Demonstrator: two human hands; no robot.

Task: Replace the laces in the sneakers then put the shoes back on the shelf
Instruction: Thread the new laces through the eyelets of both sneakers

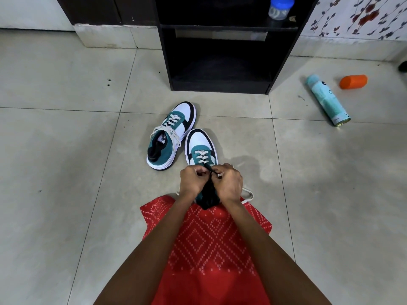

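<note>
On the floor, before the shelf: both sneakers are set on the tiles [66,150], with the toes turned toward the black shelf [220,86], which is well apart from them.
Near sneaker [201,148]: it is placed just in front of the red garment [209,238]; its heel is hidden by the hands, and its lower eyelets are already crossed in white.
Lace [247,193]: a loose part is seen on the floor beside the right wrist.
Left hand [192,180]: the fingers are curled tight and the lace is pinched at the top eyelets, next to the dark tongue.
Right hand [228,181]: it is closed in the same way, and a short white piece is held between its fingertips.
Far sneaker [176,128]: it is laced to the top and lies just beside the near one; its ends are left loose.
Step, as judged: the upper eyelets are probably being threaded or tightened.
Risk one: the tip could be lost from the pinch, because so little of it is held.
Risk two: an eyelet could be missed, because the hands cover it.
Risk three: the loose part could be caught under the wrist, so that one end is pulled short.
Other things: a spray can [328,100] and an orange cap [353,81] are lying to the right; a blue-lidded jar [280,7] is kept on the shelf.
</note>
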